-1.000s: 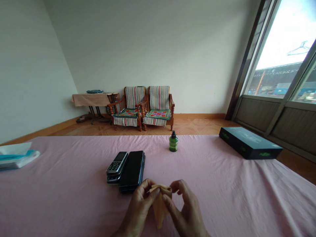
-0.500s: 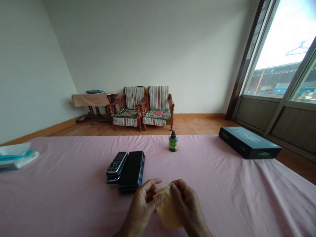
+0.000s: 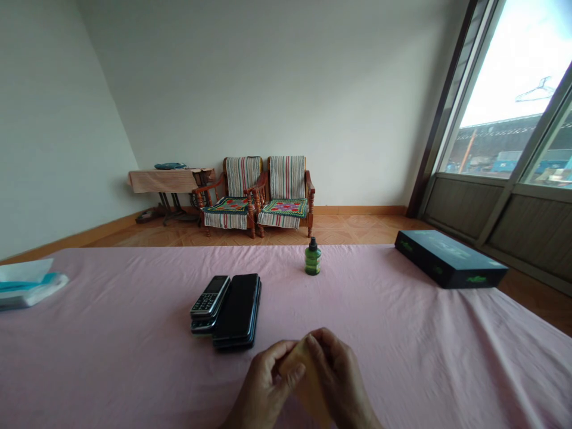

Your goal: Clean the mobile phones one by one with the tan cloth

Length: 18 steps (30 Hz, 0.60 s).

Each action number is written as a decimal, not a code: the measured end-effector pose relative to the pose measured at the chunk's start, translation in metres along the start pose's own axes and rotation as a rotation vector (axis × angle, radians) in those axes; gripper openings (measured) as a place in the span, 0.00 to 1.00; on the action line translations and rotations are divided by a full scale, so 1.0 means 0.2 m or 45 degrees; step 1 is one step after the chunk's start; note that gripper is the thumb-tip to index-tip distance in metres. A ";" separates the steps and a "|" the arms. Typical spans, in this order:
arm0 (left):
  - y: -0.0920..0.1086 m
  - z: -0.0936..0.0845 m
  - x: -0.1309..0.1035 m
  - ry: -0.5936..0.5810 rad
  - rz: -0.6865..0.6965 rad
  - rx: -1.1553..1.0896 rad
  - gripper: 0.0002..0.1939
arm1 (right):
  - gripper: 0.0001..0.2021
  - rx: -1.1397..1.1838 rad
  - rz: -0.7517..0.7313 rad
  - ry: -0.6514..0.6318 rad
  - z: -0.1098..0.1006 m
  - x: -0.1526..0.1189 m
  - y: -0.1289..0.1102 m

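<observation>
A soft, pale yellow cloth (image 3: 308,387) hangs between my two hands, low in the middle of the head view. My left hand (image 3: 270,381) grips its left edge, thumb on top and fingers behind. On the other side, my right hand (image 3: 342,378) pinches the cloth's upper edge, and its fingers are closed. Part of the cloth is hidden by both hands. Just beyond my left hand lies a stack of black smartphones (image 3: 239,307). Against its left side leans a small pile of phones topped by a keypad phone (image 3: 211,295).
A green bottle with a black cap (image 3: 313,257) stands upright near the far edge of the pink-covered table (image 3: 134,357). At the right lies a flat black box (image 3: 451,259); at the left edge, a tissue pack (image 3: 31,286). Two wooden armchairs (image 3: 286,185) stand beyond.
My left hand has moved slightly right and closer to my right hand, its fingers closing more on the cloth. The cloth looks narrower, partly covered. The phones and bottle stay in place.
</observation>
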<state>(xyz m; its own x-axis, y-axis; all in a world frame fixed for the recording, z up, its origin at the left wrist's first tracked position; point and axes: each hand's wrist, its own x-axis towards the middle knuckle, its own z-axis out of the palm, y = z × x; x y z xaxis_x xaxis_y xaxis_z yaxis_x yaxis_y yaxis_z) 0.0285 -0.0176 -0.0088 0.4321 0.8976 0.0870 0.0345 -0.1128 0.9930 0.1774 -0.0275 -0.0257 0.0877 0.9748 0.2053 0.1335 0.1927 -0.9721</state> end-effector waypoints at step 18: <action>-0.07 -0.04 0.04 0.292 -0.113 -0.163 0.24 | 0.16 -0.315 -0.143 0.221 -0.07 0.18 -0.02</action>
<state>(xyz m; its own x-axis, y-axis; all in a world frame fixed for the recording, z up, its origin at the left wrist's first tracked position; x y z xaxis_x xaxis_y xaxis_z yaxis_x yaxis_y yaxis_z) 0.0243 -0.0058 -0.0211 0.2166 0.9763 0.0005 -0.0577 0.0123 0.9983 0.1932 0.0062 -0.0136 0.2234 0.9110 0.3466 0.3863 0.2438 -0.8896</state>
